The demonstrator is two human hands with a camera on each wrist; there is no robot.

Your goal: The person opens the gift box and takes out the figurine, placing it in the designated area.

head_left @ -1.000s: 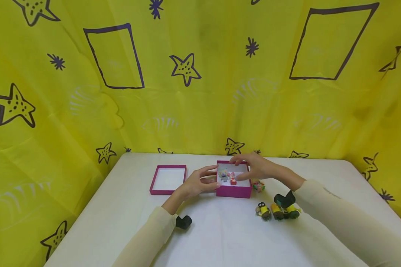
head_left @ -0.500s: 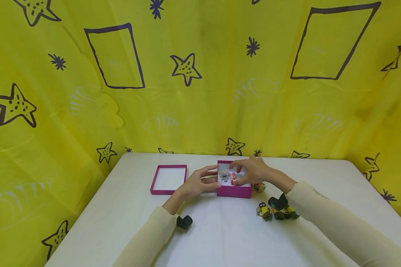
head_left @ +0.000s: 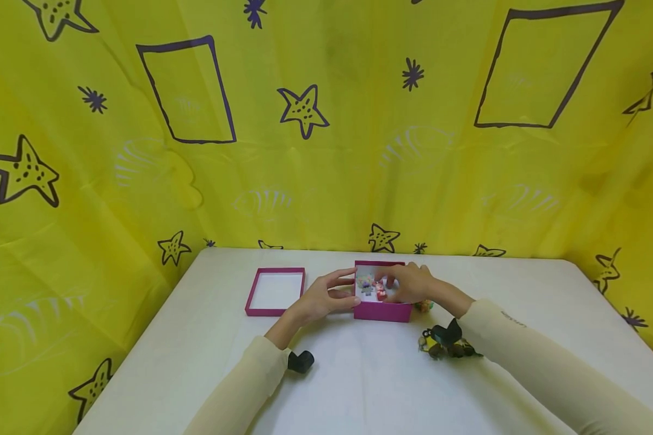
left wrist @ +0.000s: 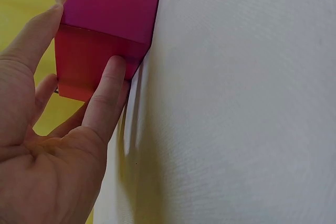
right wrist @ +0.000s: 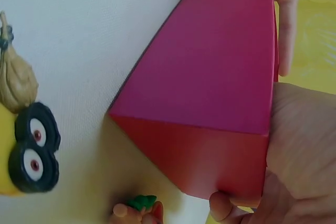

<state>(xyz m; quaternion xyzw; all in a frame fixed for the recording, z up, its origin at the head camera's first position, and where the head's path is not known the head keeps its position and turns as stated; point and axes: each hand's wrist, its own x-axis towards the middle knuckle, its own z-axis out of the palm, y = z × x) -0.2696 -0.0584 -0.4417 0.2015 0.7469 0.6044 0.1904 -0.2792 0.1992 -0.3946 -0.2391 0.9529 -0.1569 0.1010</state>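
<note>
Lower and further left than a second earlier, our right grip (head_left: 412,284) had reached into the magenta box (head_left: 382,312), beside the red-and-white figurine (head_left: 381,291) inside; we could not tell whether it pinched that figurine. Our left grip (head_left: 320,299) was spread, touching the box's left side. We saw a grey figurine (head_left: 366,287) in the box too. Apart from it on the tabletop (head_left: 326,393) were a shallow lid (head_left: 266,312), leftward, and a goggle-eyed yellow figurine (right wrist: 32,148), rightward.

The person wore a long cream left sleeve (head_left: 239,386) and a matching right sleeve (head_left: 544,368) with a small dark marking (head_left: 514,319). The left camera (head_left: 302,362) and right camera (head_left: 447,333) were stubby and black; left hand (head_left: 321,299) and right hand (head_left: 413,284) were bare.
</note>
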